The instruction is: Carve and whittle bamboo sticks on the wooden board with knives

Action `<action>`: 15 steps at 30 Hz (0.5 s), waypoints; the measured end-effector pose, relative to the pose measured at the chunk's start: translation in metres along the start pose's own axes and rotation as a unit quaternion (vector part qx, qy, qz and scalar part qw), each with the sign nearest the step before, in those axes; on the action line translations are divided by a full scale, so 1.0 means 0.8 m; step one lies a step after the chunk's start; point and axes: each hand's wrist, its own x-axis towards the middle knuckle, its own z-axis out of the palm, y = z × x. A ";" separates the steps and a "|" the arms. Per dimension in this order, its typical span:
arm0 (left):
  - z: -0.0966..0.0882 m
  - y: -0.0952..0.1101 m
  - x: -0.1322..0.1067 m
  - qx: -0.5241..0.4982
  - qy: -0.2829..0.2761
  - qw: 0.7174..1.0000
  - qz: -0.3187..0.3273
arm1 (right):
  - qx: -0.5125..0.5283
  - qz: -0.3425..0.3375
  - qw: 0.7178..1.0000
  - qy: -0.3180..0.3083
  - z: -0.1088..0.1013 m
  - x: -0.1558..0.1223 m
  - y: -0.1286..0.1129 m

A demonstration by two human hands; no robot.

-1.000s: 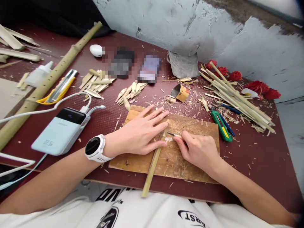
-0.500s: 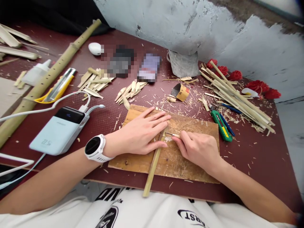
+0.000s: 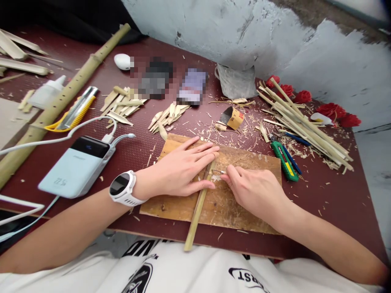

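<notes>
A narrow bamboo strip point(image 3: 197, 215) lies slantwise across a worn wooden board point(image 3: 244, 213), its near end jutting past the table's front edge. My left hand point(image 3: 186, 169) rests flat over the strip's upper part, fingers spread and thumb stretched across it. In my right hand point(image 3: 252, 187) is a small tool with a thin metal tip point(image 3: 218, 171), pinched between thumb and fingers. That tip reaches to the strip beside my left fingers. My grip hides most of the tool's handle.
Right of the board lie a green utility knife point(image 3: 284, 160) and a bundle of bamboo strips point(image 3: 308, 122). Cut bamboo pieces point(image 3: 171, 116) and shavings are scattered behind it. A power bank point(image 3: 76, 167) with cables, a yellow cutter point(image 3: 77, 110) and a long bamboo pole point(image 3: 73, 89) are leftward.
My right hand has turned slightly, and the thin tool is drawn further into its fingers, with less handle showing. My left hand and the bamboo strip stay nearly in place.
</notes>
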 end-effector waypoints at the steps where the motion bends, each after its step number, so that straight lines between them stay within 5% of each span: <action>1: 0.000 0.000 0.000 0.002 -0.001 1.000 -0.001 | 0.001 0.003 1.000 -0.001 0.000 0.001 0.001; 15: 0.003 -0.002 -0.001 0.017 -0.005 1.000 -0.002 | 0.021 0.010 0.999 0.041 0.014 0.003 0.007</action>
